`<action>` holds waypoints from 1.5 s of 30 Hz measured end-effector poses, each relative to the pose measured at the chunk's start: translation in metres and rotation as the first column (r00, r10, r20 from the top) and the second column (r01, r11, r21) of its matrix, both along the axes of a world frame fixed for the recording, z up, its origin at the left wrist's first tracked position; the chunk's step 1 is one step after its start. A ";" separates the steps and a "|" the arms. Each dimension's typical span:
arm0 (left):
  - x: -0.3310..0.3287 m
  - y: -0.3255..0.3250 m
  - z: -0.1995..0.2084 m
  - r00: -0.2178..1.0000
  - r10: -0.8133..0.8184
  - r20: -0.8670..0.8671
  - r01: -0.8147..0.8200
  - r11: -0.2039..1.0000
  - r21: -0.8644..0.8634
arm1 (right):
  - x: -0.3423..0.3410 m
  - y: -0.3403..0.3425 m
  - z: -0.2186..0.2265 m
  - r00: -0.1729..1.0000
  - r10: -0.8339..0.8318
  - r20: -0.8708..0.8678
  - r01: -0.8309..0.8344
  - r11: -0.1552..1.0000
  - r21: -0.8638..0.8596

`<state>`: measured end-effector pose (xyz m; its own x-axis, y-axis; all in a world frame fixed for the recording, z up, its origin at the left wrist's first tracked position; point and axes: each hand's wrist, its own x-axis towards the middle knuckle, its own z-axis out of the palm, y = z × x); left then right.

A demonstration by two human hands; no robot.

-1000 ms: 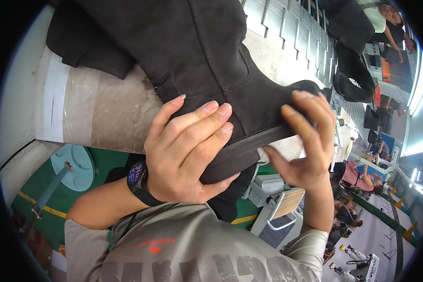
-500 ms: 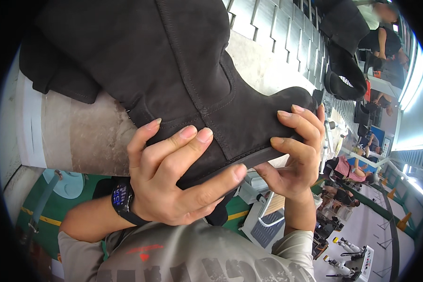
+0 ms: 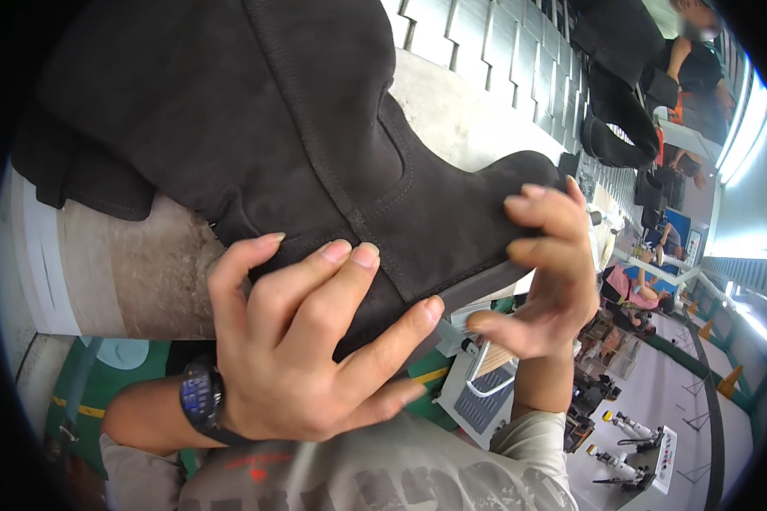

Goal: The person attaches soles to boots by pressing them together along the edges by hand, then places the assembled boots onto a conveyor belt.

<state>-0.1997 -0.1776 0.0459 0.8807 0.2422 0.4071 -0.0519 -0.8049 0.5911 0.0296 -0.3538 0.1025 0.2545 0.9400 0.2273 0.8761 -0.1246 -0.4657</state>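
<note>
- Boot (image 3: 315,157): black, on its side on the counter (image 3: 149,268), toe to the right, shaft to the upper left.
- Left hand (image 3: 298,345): fingers spread, tips touching the boot near its heel; whether it grips, I cannot tell.
- Right hand (image 3: 558,281): blurred, wide, curved near the toe.
- Metal slats (image 3: 486,51) beyond.

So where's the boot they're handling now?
In the head view, the black boot stretches from upper left to just right of centre, near the metal slats, with the left hand on its lower part and the right hand by its toe.
</note>
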 end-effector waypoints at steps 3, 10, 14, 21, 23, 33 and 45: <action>0.015 0.035 0.015 0.983 -0.183 -0.026 0.180 0.978 -0.102 | 0.010 0.004 -0.019 0.958 -0.208 -0.198 0.244 0.953 0.179; 0.085 0.038 0.016 0.960 -0.273 -0.063 0.274 0.961 0.018 | 0.001 -0.006 -0.046 0.933 -0.305 -0.189 0.348 0.898 0.270; 0.086 0.038 0.021 0.947 -0.293 -0.133 0.303 0.951 0.066 | -0.002 -0.008 -0.052 0.931 -0.295 -0.214 0.353 0.873 0.337; 0.107 0.028 0.039 0.894 -0.338 -0.293 0.397 0.902 0.169 | 0.004 -0.014 -0.063 0.928 -0.259 -0.270 0.355 0.836 0.418; 0.110 0.027 0.040 0.879 -0.336 -0.337 0.411 0.894 0.178 | 0.014 -0.012 -0.062 0.907 -0.213 -0.364 0.373 0.808 0.456; 0.120 0.034 0.036 0.854 -0.351 -0.385 0.430 0.892 0.141 | 0.035 0.040 -0.034 0.702 -0.444 -0.557 0.658 0.703 0.269; 0.110 0.031 0.016 0.908 -0.306 -0.285 0.322 0.947 0.008 | 0.064 0.051 -0.054 0.650 -0.218 -0.728 0.558 0.787 0.263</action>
